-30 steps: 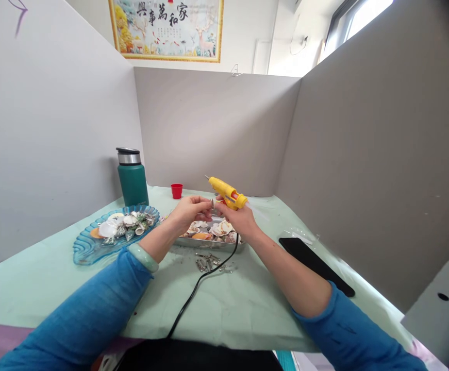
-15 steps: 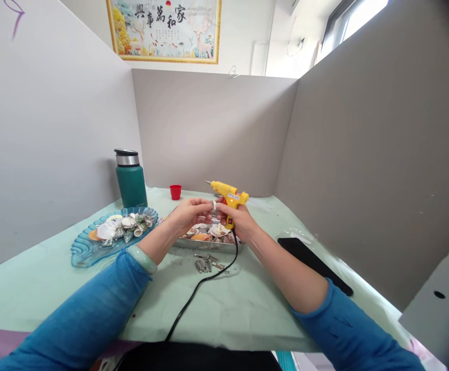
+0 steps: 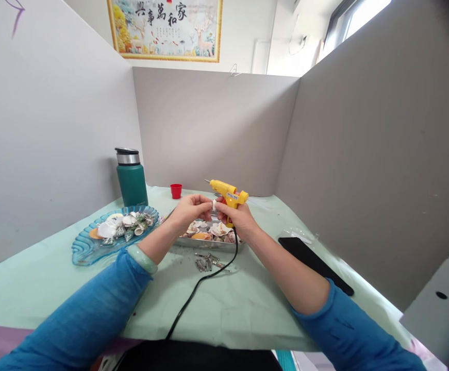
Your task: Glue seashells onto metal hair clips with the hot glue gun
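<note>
A yellow glue gun rests in my right hand, its nozzle pointing left and its black cord hanging down. Between the fingertips of both hands is a small whitish piece, perhaps a shell. My left hand pinches it from the left, and the right thumb touches its other side. Below the hands lies a metal tray of shells. Several small metal clips lie in front of the tray.
A blue glass dish with shells stands at the left, before a green bottle. Behind my left hand is a red cup. A black flat object lies at the right. Grey panels enclose the table.
The small piece has turned slightly between my fingertips, and my left fingers have closed in a little on it. The glue gun stays in my right hand.
</note>
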